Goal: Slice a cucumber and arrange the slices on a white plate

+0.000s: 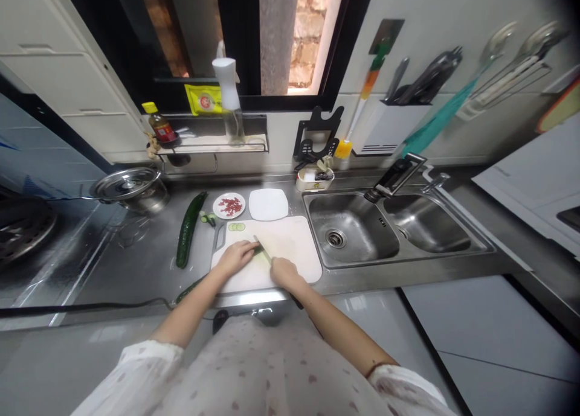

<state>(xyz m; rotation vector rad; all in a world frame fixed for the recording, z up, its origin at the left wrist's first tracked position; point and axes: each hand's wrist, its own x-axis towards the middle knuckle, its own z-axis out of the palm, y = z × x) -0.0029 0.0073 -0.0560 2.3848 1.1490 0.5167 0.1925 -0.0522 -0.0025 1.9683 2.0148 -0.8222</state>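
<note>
My right hand (284, 273) is closed around the handle of a kitchen knife (263, 250), whose blade points up and left over the white cutting board (301, 238). Its dark handle end sticks out below my wrist. My left hand (236, 256) lies on the board with fingers together, pressed on a piece of cucumber (258, 249) beside the blade; the fingers hide most of it. A few thin cucumber slices (236, 227) sit at the board's upper left. To the left lies a long whole cucumber (189, 229), and small cucumber ends (208, 218) are near it.
Behind the board stand a plate of chopped red bits (229, 206) and a white square plate (268, 204). A double sink (353, 229) with a black faucet (392, 177) is at right. A lidded steel pot (131, 189) stands at left. Another cucumber (190, 288) is partly under my left forearm.
</note>
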